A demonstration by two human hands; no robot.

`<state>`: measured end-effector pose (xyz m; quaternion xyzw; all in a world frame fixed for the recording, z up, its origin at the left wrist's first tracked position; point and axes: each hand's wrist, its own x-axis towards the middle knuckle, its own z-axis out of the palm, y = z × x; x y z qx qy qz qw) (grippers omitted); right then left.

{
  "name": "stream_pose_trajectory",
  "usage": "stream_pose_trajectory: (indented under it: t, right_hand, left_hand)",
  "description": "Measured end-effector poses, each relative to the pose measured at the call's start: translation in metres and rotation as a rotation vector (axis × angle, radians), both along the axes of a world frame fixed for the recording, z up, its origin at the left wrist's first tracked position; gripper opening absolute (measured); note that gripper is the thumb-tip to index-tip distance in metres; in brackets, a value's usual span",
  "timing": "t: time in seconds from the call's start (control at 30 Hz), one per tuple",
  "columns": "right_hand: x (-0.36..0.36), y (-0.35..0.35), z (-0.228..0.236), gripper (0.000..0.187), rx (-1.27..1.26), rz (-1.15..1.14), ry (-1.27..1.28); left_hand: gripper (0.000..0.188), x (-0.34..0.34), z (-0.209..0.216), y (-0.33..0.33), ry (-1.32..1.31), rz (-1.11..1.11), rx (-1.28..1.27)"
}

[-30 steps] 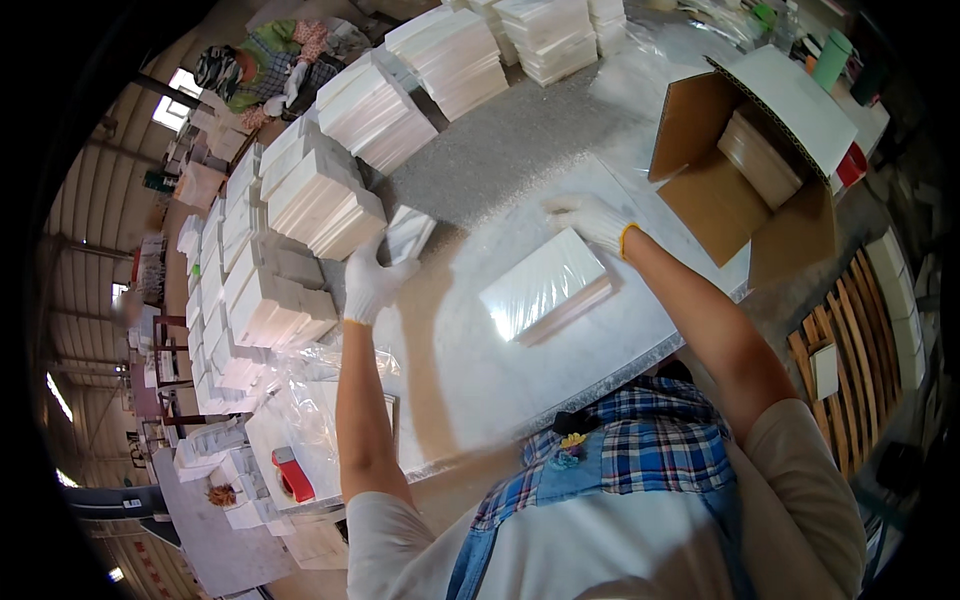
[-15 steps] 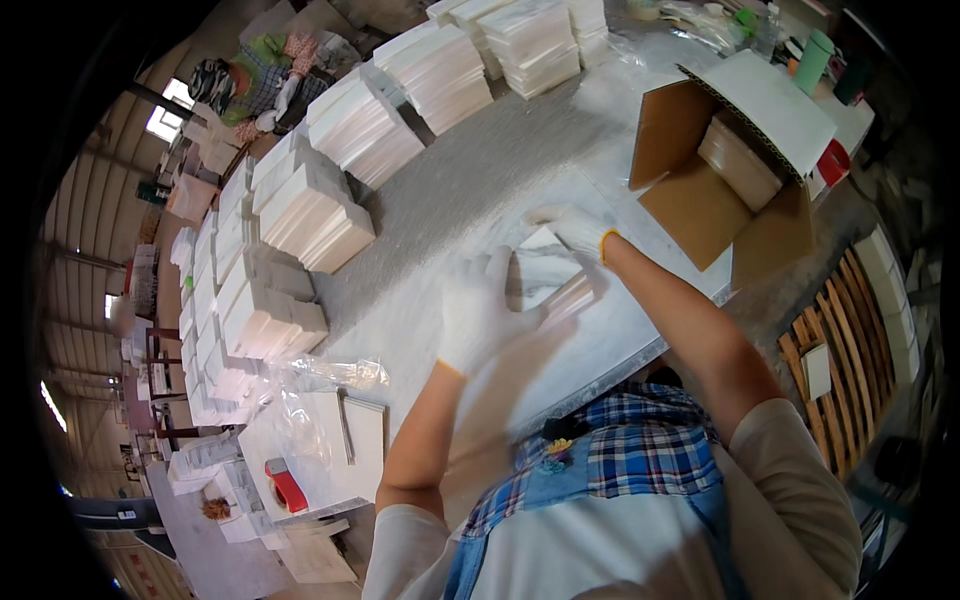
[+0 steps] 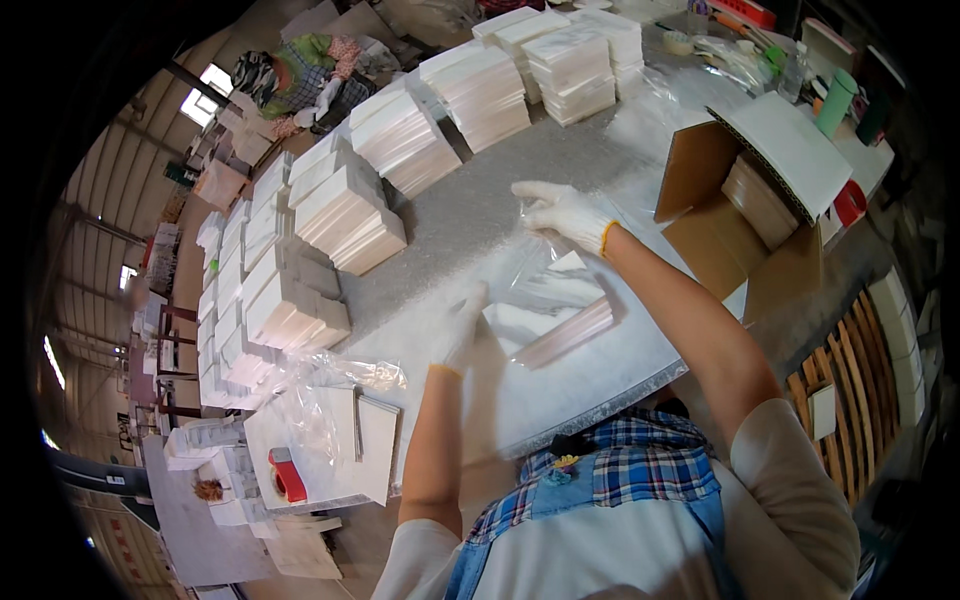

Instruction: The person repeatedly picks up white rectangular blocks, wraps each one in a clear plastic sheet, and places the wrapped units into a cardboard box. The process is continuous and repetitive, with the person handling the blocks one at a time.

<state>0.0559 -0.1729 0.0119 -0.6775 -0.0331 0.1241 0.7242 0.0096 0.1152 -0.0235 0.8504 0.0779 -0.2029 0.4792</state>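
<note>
A small stack of white marble tiles with grey veins (image 3: 555, 318) lies on the pale slab table, inside a clear plastic bag (image 3: 537, 262). The loose end of the bag rises from the stack's far side. My right hand (image 3: 570, 215), in a white glove with a yellow cuff, is closed on that loose film beyond the tiles. My left hand (image 3: 458, 328), gloved the same way, is just left of the stack and apart from it. Its fingers are stretched out and it holds nothing.
An open cardboard box (image 3: 715, 250) with a wrapped tile stack inside stands at the right. Tall tile stacks (image 3: 350, 215) line the table's far left side. A red tape dispenser (image 3: 287, 475) and plastic film (image 3: 315, 410) lie near left. Another person (image 3: 310, 80) works far left.
My left hand has come off the tiles and drawn back left. My right hand has moved away from the stack, pulling the bag's loose end outward. The view has shifted slightly.
</note>
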Motion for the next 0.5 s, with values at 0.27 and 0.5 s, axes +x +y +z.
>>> stream_pose_trajectory:
  t: [0.27,0.5]
  right_hand:
    - [-0.051,-0.019,0.044,0.07,0.111,0.007,-0.19]
    - [-0.1,-0.033,0.049,0.062,0.047,0.013,-0.168]
  left_hand:
    - [0.044,0.013,0.021,-0.04,-0.016,0.028,-0.76]
    - [0.016,-0.032,0.074,-0.039,-0.377,-0.099,-0.48]
